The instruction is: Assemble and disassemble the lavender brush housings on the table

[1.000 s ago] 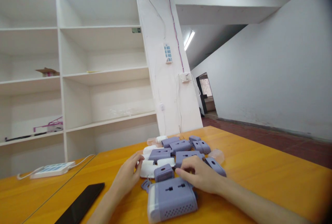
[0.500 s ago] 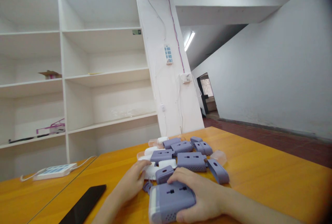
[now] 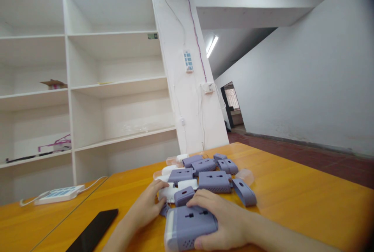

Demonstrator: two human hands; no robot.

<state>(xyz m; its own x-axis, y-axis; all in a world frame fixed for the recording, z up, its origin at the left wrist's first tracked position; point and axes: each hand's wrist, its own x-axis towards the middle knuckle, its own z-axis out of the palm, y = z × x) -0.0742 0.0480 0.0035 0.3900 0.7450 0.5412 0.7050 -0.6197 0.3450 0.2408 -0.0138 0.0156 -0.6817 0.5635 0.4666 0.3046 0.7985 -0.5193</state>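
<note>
In front of me, a lavender plastic case (image 3: 182, 226) with two dark slots and a perforated side lies on the table, a clear cover on its left end. The fingers and thumb of my right hand (image 3: 223, 219) are closed around its right part. Beyond it, my left hand (image 3: 148, 200) has its fingers and thumb round the left end of a white bottle (image 3: 168, 193). Touching that bottle is a lavender cap (image 3: 184, 196) with an oval hole. Partly hidden near my left thumb is a small lavender piece (image 3: 164, 210) with a metal ring.
Several more lavender cases (image 3: 214, 182), white bottles and clear covers (image 3: 245, 176) lie behind my hands. A lavender cap (image 3: 244, 191) leans at their right. To the left are a black phone (image 3: 93, 230) and a white power strip (image 3: 60, 194) on the orange table (image 3: 304, 205).
The view has shifted slightly. My left fingers and the white bottle have moved a little, with the thumb now closer to it. My right hand keeps its hold on the case.
</note>
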